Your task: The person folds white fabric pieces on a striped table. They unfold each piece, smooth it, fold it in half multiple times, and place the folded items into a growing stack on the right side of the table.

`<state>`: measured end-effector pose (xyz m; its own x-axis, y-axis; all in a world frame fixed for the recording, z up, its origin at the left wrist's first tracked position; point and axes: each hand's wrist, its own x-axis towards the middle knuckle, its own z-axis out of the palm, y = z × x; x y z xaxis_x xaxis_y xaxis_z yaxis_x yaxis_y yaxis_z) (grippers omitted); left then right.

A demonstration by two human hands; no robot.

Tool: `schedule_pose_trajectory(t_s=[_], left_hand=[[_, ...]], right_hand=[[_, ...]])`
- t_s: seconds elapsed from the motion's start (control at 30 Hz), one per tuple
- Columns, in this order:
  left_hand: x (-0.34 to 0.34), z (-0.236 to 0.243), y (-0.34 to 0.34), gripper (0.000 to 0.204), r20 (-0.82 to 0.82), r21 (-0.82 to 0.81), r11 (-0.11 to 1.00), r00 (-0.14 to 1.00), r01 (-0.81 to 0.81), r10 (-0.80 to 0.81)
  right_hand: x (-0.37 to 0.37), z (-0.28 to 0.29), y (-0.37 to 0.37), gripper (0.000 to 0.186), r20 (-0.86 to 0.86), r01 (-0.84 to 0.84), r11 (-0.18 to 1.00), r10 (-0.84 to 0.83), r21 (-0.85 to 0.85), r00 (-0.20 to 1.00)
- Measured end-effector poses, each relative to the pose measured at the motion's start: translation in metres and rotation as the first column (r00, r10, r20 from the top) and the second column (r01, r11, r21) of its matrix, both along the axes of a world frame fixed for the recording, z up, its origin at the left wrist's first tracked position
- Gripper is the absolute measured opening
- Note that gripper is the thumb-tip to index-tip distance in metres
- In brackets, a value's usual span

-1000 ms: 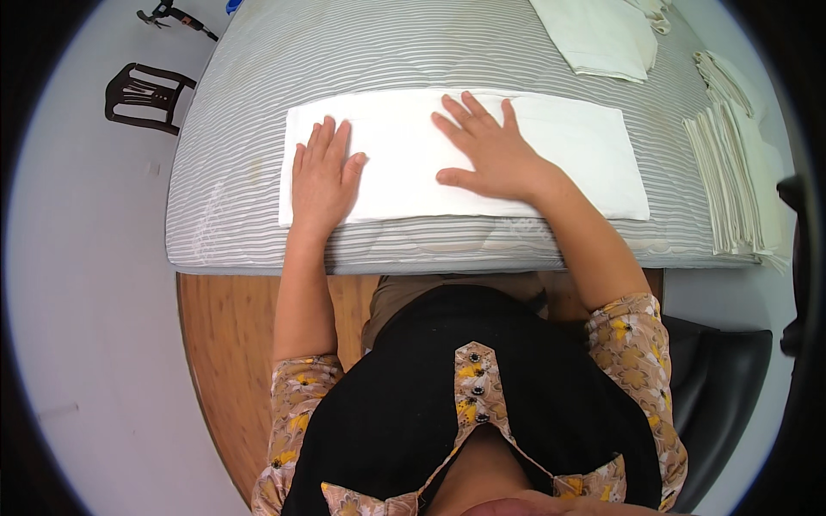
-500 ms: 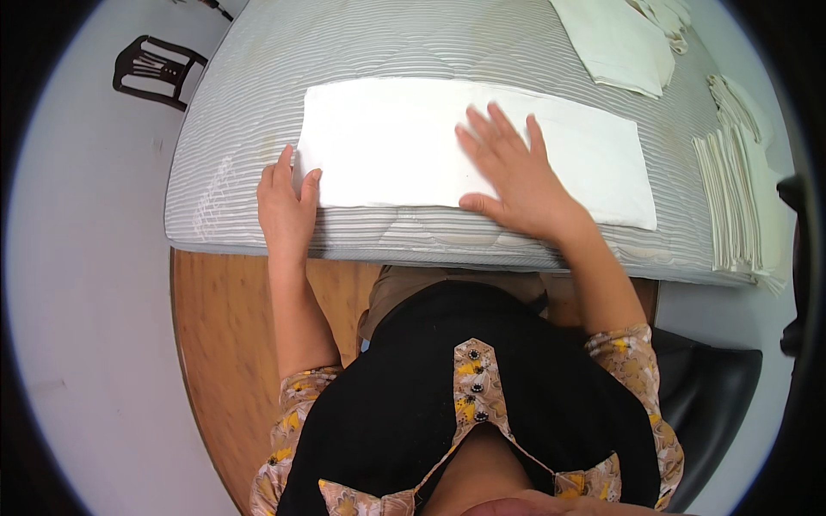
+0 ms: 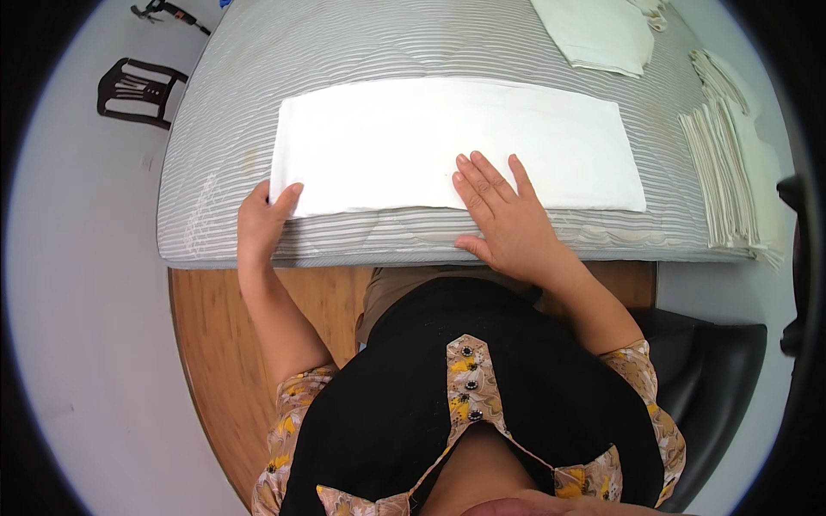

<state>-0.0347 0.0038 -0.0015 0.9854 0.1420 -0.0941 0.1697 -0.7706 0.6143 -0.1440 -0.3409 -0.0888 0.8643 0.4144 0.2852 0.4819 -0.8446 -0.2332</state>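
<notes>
A white cloth (image 3: 370,146), folded into a long flat rectangle, lies across the near part of a striped mattress (image 3: 361,39). My left hand (image 3: 261,224) pinches its near left corner, thumb on top and the other fingers at the left edge, their tips partly hidden. Flat over the near edge, right of the middle, rests my right hand (image 3: 509,222). Its fingers are stretched out on the fabric, with the thumb apart over the mattress edge.
A stack of folded off-white cloths (image 3: 727,181) sits at the mattress's right edge. More loose off-white cloth (image 3: 598,34) lies at the far right. Beyond the left side stand a dark chair (image 3: 138,93) and a drill-like tool (image 3: 168,13). A black padded seat (image 3: 710,378) is at lower right.
My right hand has slid nearer to me, from the cloth's middle to its near edge. My left hand has moved down to the near left corner and closed on it. The view has shifted slightly.
</notes>
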Motion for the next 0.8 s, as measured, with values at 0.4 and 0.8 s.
schedule_pose_trajectory(t_s=[0.4, 0.8], left_hand=[[0.052, 0.06, -0.058, 0.055, 0.23, -0.796, 0.533, 0.958, 0.287, -0.173], [0.044, 0.103, -0.148, 0.048, 0.503, -0.794, 0.02, 0.676, 0.607, -0.538]], right_hand=[[-0.024, -0.009, 0.004, 0.055, 0.104, 0.043, 0.97, -0.069, 0.24, 0.992], [0.08, 0.001, -0.021, 0.056, -0.047, 0.222, 0.915, -0.219, 0.335, 0.974]])
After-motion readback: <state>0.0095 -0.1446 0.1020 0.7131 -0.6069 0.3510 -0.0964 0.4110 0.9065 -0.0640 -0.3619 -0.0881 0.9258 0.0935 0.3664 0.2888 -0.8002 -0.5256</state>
